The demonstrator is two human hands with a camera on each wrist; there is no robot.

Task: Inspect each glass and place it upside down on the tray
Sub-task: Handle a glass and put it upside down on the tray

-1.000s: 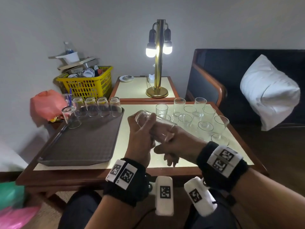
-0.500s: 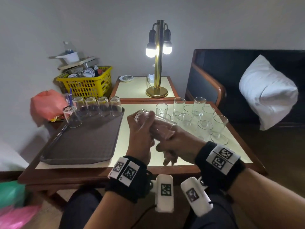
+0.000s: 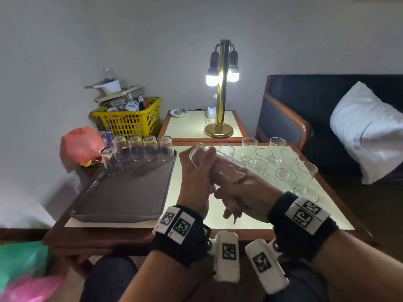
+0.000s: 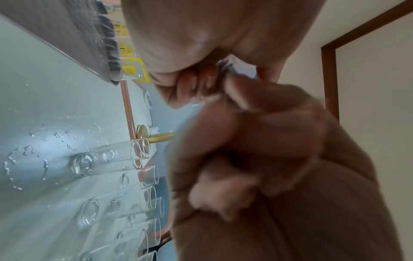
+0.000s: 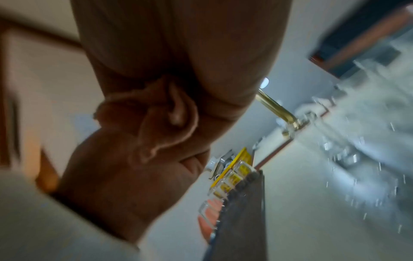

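Item: one clear glass, held tilted on its side above the surface, base toward the tray, mouth toward the right wrist

Left hand: fingers curled round the base end of the glass, thumb over the top

Right hand: fingers curled loosely at the mouth end; whether they pinched the rim or reached inside could not be told, as both wrist views were blurred and filled with skin

Tray: beyond the left fingers; six glasses stood upside down along its far edge, the rest of the mat bare

Uninspected glasses: upright, crowded just beyond the right fingers, some touching

Stage, as judged: inspection of the held glass under way, inversion onto the tray not yet made

Condition note: water drops lay scattered on the surface, so the glasses were probably wet

Risks, as judged:
- wet glass could slip while passing between hands
- the right wrist, drawing back, could knock the crowded upright glasses
- a tilted set-down on the tray could topple the inverted row
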